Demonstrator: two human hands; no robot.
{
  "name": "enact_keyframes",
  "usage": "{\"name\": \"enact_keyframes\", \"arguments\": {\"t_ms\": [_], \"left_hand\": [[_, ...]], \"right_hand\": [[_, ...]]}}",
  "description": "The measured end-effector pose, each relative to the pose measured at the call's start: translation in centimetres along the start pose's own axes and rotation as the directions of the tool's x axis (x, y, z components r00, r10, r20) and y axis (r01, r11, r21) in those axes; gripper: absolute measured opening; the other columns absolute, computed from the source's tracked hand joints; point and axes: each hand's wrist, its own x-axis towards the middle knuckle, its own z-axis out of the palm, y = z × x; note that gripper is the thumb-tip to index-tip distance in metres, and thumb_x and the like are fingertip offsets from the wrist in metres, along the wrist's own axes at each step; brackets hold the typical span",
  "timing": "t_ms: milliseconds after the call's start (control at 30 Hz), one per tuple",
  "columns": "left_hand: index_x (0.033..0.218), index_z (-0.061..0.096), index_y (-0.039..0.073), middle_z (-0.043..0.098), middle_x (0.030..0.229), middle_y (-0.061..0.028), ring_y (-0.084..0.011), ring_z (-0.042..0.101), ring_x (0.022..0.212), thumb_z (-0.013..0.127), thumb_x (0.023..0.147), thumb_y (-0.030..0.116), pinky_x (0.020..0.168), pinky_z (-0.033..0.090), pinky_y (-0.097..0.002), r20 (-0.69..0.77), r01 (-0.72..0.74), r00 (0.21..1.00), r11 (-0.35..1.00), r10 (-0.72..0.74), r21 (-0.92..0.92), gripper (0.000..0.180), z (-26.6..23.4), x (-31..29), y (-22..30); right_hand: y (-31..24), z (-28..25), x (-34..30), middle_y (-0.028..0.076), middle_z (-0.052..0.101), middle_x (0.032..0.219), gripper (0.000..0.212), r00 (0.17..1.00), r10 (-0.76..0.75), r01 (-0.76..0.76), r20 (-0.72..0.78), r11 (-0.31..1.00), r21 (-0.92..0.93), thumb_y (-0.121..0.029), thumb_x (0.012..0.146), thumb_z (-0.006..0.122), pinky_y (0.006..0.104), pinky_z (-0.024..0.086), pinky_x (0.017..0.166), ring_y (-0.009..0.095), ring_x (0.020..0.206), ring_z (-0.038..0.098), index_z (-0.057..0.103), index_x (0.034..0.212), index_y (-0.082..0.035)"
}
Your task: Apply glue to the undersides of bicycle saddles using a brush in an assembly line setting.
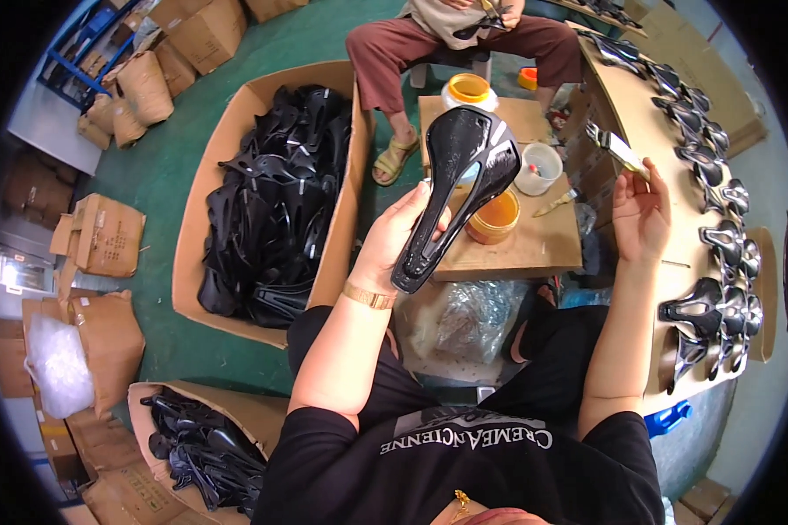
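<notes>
Head view: black saddle [446, 162] in left hand [394, 234], brush [620, 152] in right hand [643, 213]

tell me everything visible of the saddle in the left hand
The saddle is glossy black and plastic-looking, broad and rounded at its far end, tapering to a narrow nose at lower left, with a long slot down its middle. Pale streaks, perhaps reflections, show on the broad end. It slants in the left hand, held up off the cardboard surface.
</notes>
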Motion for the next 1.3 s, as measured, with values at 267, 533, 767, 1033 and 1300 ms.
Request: {"name": "enact_keyframes", "arguments": {"t_ms": [267, 533, 767, 1033, 1300], "left_hand": [[0.102, 0.056, 0.006, 0.054, 0.073, -0.0013, -0.008, 0.052, 0.052, 0.04, 0.101, 0.033, 0.045, 0.046, -0.0187, 0.107, -0.073, 0.99, 0.975, 0.097, -0.211, 0.032, -1.8, 1.2, 0.1], [0.132, 0.044, 0.008, 0.051, 0.078, -0.0017, -0.0107, 0.055, 0.061, 0.038, 0.102, 0.034, 0.05, 0.05, -0.0208, 0.114, -0.136, 0.977, 0.935, 0.181, -0.326, 0.041, -0.7, 1.5, 0.2], [0.135, 0.04, 0.009, 0.051, 0.077, -0.0004, -0.0125, 0.057, 0.056, 0.036, 0.102, 0.036, 0.052, 0.054, -0.0254, 0.061, -0.171, 0.978, 0.936, 0.199, -0.308, 0.043, 0.3, 1.6, 0.2], [0.138, 0.036, 0.012, 0.052, 0.074, 0.0016, -0.0145, 0.061, 0.051, 0.034, 0.101, 0.04, 0.043, 0.054, -0.0255, 0.016, -0.11, 0.992, 0.942, 0.122, -0.316, 0.046, 0.4, 1.8, -0.2], [0.137, 0.038, 0.01, 0.051, 0.075, 0.0013, -0.0139, 0.06, 0.051, 0.034, 0.102, 0.039, 0.045, 0.054, -0.0252, 0.018, -0.137, 0.989, 0.957, 0.147, -0.257, 0.046, 0.8, 1.9, -1.2]], "right_hand": [[0.9, 0.9, -0.3, 0.015, 0.065, 0.102, 0.032, 0.998, 0.029, -0.045, -0.061, 0.959, -0.278, -0.025, 0.097, 0.048, 0.0325, 0.048, 0.085, 0.022, 0.092, 0.062, 0.06, 0.108, 0.003], [5.7, 5.3, -3.8, -0.003, 0.055, 0.071, 0.021, 0.992, 0.127, -0.067, 0.019, 0.634, -0.77, -0.02, 0.097, 0.054, 0.0168, 0.035, 0.053, 0.002, 0.06, 0.045, 0.065, 0.103, -0.003], [8.7, 7.0, -6.3, -0.005, 0.052, 0.064, 0.022, 0.92, 0.375, -0.126, 0.111, 0.553, -0.824, -0.021, 0.091, 0.064, 0.0195, 0.034, 0.053, 0.003, 0.059, 0.043, 0.061, 0.078, -0.003], [11.2, 8.4, -8.0, -0.006, 0.053, 0.062, 0.018, 0.79, 0.595, -0.196, 0.146, 0.472, -0.86, -0.017, 0.081, 0.075, 0.0204, 0.038, 0.052, 0.002, 0.058, 0.044, 0.065, 0.084, -0.003], [13.5, 8.7, -8.4, -0.002, 0.054, 0.061, 0.03, 0.739, 0.653, -0.183, 0.164, 0.429, -0.885, -0.029, 0.078, 0.078, 0.0255, 0.042, 0.055, 0.007, 0.059, 0.049, 0.063, 0.079, -0.003]]}}
